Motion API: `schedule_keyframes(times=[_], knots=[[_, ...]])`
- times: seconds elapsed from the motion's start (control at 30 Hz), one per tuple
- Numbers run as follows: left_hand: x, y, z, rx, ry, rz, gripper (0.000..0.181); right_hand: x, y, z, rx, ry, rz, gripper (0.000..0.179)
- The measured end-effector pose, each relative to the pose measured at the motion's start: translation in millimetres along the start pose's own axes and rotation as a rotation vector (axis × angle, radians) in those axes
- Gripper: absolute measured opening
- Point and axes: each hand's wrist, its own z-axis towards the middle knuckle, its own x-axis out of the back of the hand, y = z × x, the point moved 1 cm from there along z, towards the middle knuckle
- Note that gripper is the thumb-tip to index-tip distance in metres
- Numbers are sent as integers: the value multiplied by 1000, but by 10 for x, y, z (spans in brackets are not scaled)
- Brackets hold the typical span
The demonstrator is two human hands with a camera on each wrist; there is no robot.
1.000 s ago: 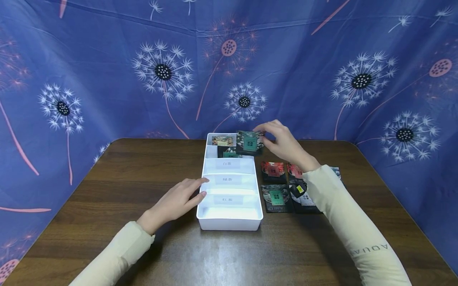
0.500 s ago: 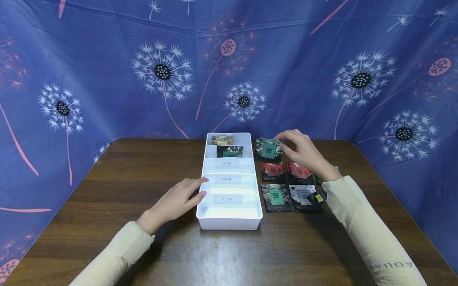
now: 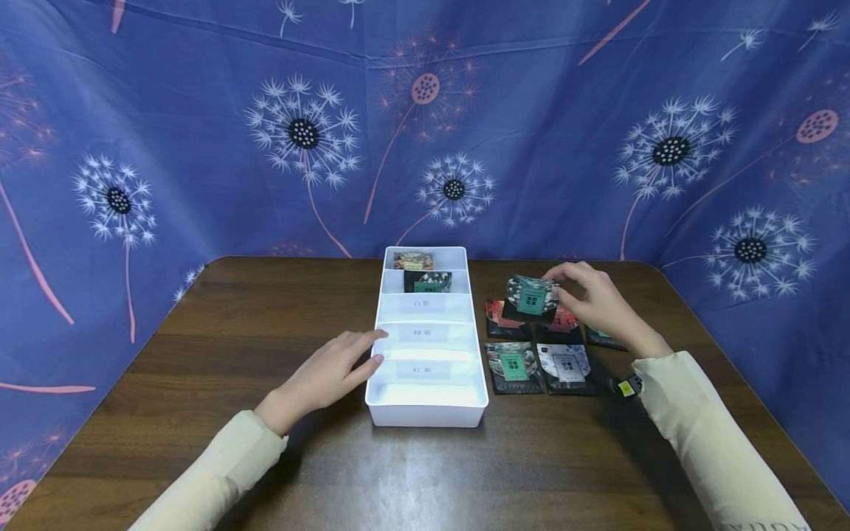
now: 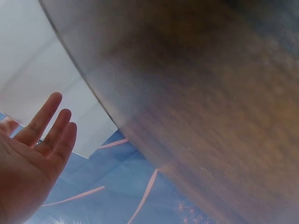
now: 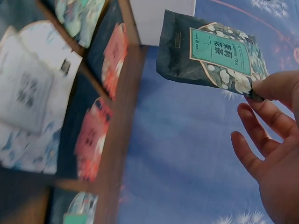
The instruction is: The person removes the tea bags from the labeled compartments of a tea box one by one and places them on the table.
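My right hand (image 3: 594, 302) pinches a dark tea sachet (image 3: 531, 296) by its corner, between thumb and fingers. Its green label reads "JASMINE TEA" in the right wrist view. The sachet is held above two red-and-black tea sachets (image 3: 499, 329) lying on the table, partly covering them. At the left rim of a long white divided tray (image 3: 425, 417), my left hand (image 3: 328, 372) has its fingers extended, the tips at the rim. Inside the tray, a brownish sachet (image 3: 413, 261) sits in the rearmost compartment and a green-labelled sachet (image 3: 427, 282) in the one before it.
In front of the red sachets lie a green-labelled sachet (image 3: 513, 369) and a pale-fronted sachet (image 3: 567, 369). Another sachet (image 3: 606, 339) is partly hidden by the right forearm. Paper labels mark the tray's nearer compartments. A blue dandelion cloth (image 3: 544, 133) hangs behind the table.
My right hand has carried the jasmine tea sachet from over the tray's back right corner, rightward and nearer, to above the red sachets. My left hand has stayed at the rim.
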Motion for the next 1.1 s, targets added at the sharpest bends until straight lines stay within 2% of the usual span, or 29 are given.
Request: schedule_keyframes(times=[0.3, 0.67, 0.8, 0.97, 1.1], knots=[[-9, -8, -5, 2, 1, 1, 54, 86, 199, -263, -6, -44, -38, 23], [-10, -8, -13, 11, -6, 0, 52, 242, 454, -591, -32, -96, -25, 23], [-7, -7, -20, 16, -11, -3, 52, 322, 528, -713, -97, -116, -13, 22], [-6, -13, -24, 11, -6, 1, 54, 440, 592, -839, -226, -124, 21, 18], [-7, -18, -25, 2, -5, -1, 51, 536, 624, -926, -264, -140, 18, 17]])
